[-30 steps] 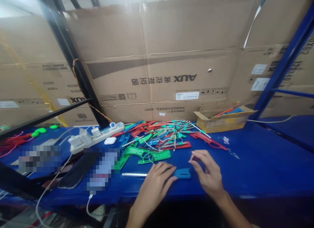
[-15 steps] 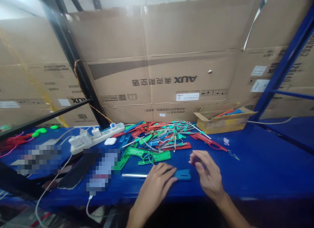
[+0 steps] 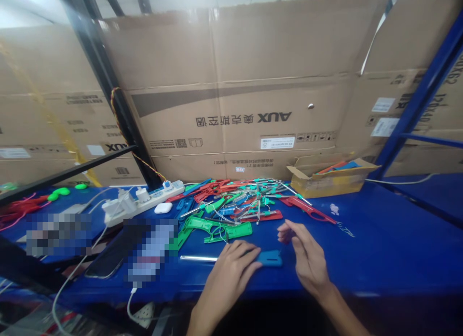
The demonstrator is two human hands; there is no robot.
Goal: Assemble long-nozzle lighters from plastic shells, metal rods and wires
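My left hand (image 3: 235, 266) is closed around a long-nosed lighter, its blue plastic handle (image 3: 272, 258) showing to the right of my fingers. From under the same hand a straight metal tube (image 3: 198, 259) sticks out to the left, close above the blue tabletop. The middle of the lighter is hidden by my fingers. My right hand (image 3: 307, 256) is just right of the handle's end, apart from it, with bent fingers and the thumb held away; I see nothing in it. Beyond my left hand lies a green handle shell (image 3: 237, 231).
Red, green and blue handle parts, metal tubes and thin white wires form a pile (image 3: 249, 201). A small cardboard box (image 3: 325, 186) with coloured parts stands back right. Leftward are a power strip (image 3: 159, 199), a white case (image 3: 163, 208) and a dark phone (image 3: 112, 254).
My hands and the lighter keep nearly the same place. The fingers of my right hand have shifted slightly; the view has moved a little.
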